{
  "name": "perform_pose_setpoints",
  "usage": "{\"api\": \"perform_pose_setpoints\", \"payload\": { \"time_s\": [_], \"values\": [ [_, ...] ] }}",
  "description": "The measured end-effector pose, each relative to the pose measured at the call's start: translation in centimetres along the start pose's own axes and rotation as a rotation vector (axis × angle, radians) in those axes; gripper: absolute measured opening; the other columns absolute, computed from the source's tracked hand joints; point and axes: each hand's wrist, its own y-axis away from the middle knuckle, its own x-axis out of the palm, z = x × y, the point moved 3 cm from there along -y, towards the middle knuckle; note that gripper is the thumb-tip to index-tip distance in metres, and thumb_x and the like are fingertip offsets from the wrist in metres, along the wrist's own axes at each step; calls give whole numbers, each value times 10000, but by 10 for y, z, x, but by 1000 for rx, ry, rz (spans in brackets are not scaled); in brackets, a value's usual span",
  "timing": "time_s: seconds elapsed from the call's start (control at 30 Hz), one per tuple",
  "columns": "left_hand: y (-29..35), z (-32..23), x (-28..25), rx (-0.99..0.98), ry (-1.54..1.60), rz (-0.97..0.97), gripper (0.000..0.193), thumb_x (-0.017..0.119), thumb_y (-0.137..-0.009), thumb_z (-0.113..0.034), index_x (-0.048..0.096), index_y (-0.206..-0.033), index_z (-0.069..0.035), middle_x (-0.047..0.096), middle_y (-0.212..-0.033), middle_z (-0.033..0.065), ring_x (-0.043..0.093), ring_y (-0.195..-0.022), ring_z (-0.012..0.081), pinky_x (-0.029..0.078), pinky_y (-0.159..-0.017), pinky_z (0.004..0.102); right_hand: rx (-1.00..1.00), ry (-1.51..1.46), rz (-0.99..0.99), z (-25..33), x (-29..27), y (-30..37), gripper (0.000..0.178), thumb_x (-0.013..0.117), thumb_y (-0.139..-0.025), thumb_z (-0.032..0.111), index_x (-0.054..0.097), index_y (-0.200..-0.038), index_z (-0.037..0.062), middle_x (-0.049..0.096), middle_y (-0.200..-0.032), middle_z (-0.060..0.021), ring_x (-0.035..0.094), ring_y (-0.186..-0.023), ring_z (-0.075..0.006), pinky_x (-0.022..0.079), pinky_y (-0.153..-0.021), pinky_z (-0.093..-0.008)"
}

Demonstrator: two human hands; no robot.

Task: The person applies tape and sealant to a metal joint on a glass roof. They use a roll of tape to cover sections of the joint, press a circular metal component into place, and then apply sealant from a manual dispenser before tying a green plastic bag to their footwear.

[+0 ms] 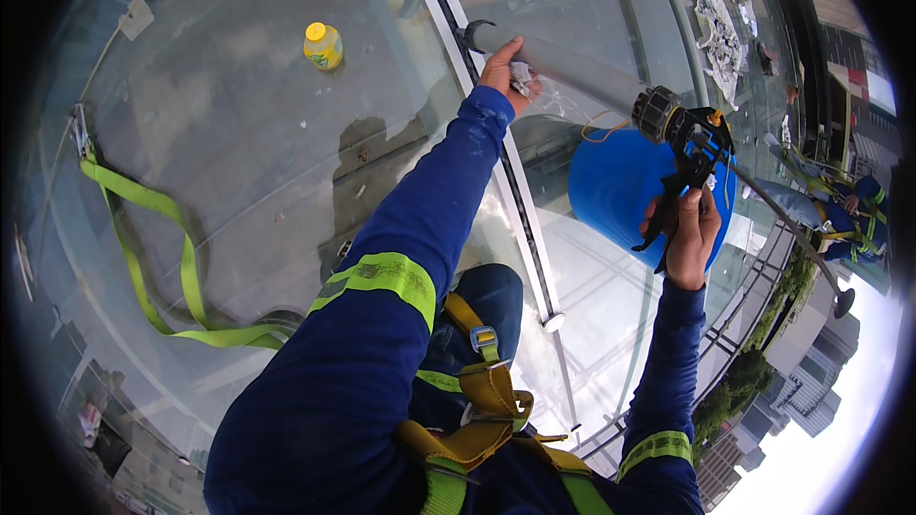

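Note:
A caulking gun with a long grey barrel and black end fittings lies across the upper middle of my view. Its front end is above a white-edged glass joint. My left hand grips the barrel near that front end, and a crumpled piece of paper shows in the same hand. At the other end, my right hand is wrapped round the black handle and trigger. The thin plunger rod sticks out behind the gun. A blue bucket sits just below the barrel.
A yellow-capped bottle stands on the glass at the upper left. A lime-green strap lies looped at the left. Crumpled paper lies at the upper right. My harness straps hang in front of me. Buildings show beyond the glass edge.

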Motion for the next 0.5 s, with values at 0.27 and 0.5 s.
{"api": "perform_pose_setpoints", "payload": {
  "time_s": [0.27,0.5],
  "values": [
    [-5,-16,11,30,-16,5,218,741,-876,-321,647,-872,-124,651,-770,37,560,-616,184,412,-492,319,4,7,32,9,10,-14,608,536,-1004,514,533,-1287,-23,609,-719,-72,580,-536,-131,462,-489,-248],
    [-17,-31,12,61,-72,17,272,713,-892,-362,633,-857,-104,602,-707,74,502,-538,222,408,-502,340,23,44,118,16,10,-31,607,543,-1005,502,533,-1309,-24,623,-756,-84,604,-574,-137,493,-519,-256]
  ]
}}
